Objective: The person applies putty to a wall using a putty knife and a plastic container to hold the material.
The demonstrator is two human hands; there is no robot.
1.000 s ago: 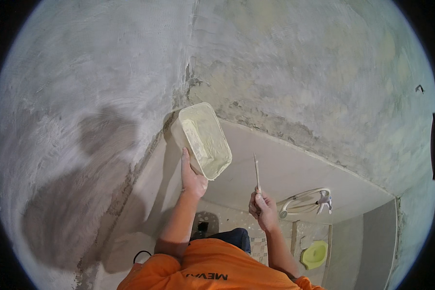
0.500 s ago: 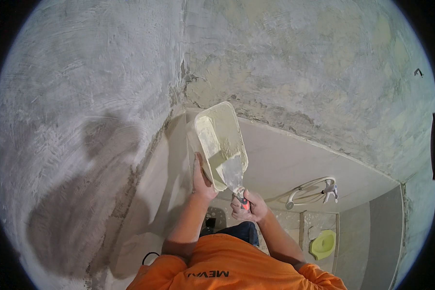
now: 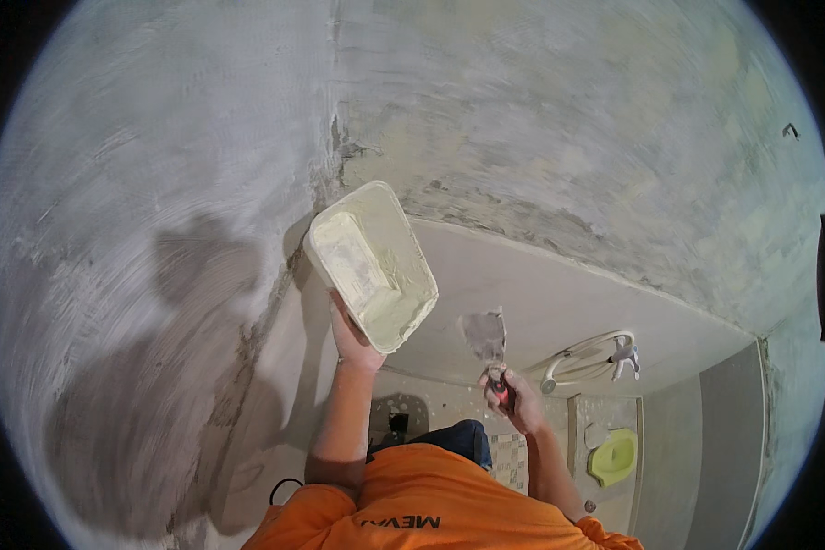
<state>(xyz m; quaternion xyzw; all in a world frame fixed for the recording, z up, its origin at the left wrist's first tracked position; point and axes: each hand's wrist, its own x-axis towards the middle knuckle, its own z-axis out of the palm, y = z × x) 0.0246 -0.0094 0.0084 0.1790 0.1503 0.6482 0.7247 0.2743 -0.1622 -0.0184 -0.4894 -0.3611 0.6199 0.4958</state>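
Left hand (image 3: 353, 342) grasping cream tub (image 3: 388, 236) (paste-smeared inside); right hand (image 3: 517, 401) gripping scraper (image 3: 489, 339), blade up, apart from tub

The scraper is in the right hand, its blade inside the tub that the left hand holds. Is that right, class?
Not inside: the head view shows the scraper in the right hand, its blade outside the tub the left hand holds.

The only lettering that shows is one short line of dark block capitals (image 3: 401, 522) on the front of the orange shirt (image 3: 412, 486). It runs crosswise between the two sleeves, well apart from the hem by the dark trousers (image 3: 467, 438), and the letters toward the left sleeve are harder to make out.
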